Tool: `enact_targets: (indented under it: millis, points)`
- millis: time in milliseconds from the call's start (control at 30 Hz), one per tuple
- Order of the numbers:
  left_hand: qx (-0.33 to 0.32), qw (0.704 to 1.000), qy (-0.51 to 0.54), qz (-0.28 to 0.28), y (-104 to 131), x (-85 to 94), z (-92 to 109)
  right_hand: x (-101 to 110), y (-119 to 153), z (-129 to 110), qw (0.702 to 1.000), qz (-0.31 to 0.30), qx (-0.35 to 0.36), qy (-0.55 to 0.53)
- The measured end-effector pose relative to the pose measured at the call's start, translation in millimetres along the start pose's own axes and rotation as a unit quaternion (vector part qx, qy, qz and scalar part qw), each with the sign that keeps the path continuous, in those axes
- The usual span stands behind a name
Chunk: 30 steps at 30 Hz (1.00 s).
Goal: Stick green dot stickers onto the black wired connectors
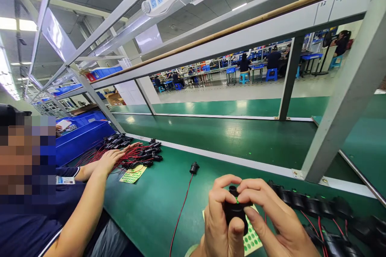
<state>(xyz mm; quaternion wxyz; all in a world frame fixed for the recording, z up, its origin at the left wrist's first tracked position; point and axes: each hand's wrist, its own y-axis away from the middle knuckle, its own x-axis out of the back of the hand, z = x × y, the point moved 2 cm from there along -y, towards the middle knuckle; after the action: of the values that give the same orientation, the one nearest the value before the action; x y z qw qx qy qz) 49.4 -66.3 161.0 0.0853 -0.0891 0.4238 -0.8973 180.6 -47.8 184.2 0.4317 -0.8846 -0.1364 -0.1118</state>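
My left hand [221, 219] grips a black cylindrical socket part [234, 209] from the left side. My right hand [273, 219] closes on the same part from the right, its fingertips pressing a small green dot near the top. Under my hands lies a yellow sheet of green dot stickers [252, 241] on the green bench [157, 196]. A single black socket with a red wire [194, 167] lies ahead of my hands. To my right runs a row of black sockets with red and black wires [313, 207].
A co-worker sits at my left with a hand [110, 158] on a pile of black sockets with red wires [141, 154] and another sticker sheet [132, 174]. Blue bins [81, 134] stand beyond. A green conveyor belt [241, 136] and a white frame post [346, 100] lie ahead.
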Motion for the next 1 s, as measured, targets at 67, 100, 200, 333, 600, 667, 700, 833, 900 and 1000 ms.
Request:
enact_targets:
  millis: [67, 100, 200, 333, 600, 667, 700, 833, 900, 1000]
  points:
    - [-0.002, 1.0, 0.0, -0.001, 2, -1.2, -2, 2, 0, 0, 1.0, -0.007, -0.006, 0.004]
    - [-0.005, 1.0, -0.001, -0.002, 3, -1.9, -3, 3, -1, 0, 1.0, -0.011, -0.011, 0.006]
    - [-0.018, 1.0, -0.006, -0.002, 5, -3.2, -5, 4, -1, 0, 1.0, -0.016, -0.025, 0.004]
    - [-0.037, 0.999, -0.004, 0.002, 3, -2.8, -6, 5, -3, -1, 1.0, -0.015, -0.014, 0.0]
    - [-0.074, 0.997, -0.008, 0.024, 0, 2.1, -2, -2, 5, -3, 0.998, 0.037, -0.041, -0.027]
    - [-0.089, 0.996, -0.022, 0.021, -1, 3.8, -1, -4, 6, -4, 0.998, 0.047, -0.037, -0.023]
    - [-0.097, 0.995, -0.029, 0.019, -1, 4.6, 0, -5, 7, -4, 0.998, 0.047, -0.03, -0.019]
    - [-0.107, 0.993, -0.036, 0.026, -1, 6.7, 3, -6, 6, -6, 0.999, 0.031, -0.009, -0.004]
    - [-0.109, 0.993, -0.036, 0.022, -1, 6.6, 4, -6, 6, -6, 1.0, 0.025, -0.006, -0.004]
    - [-0.101, 0.994, -0.037, 0.017, -1, 5.5, 6, -6, 6, -5, 1.0, 0.024, -0.003, -0.006]
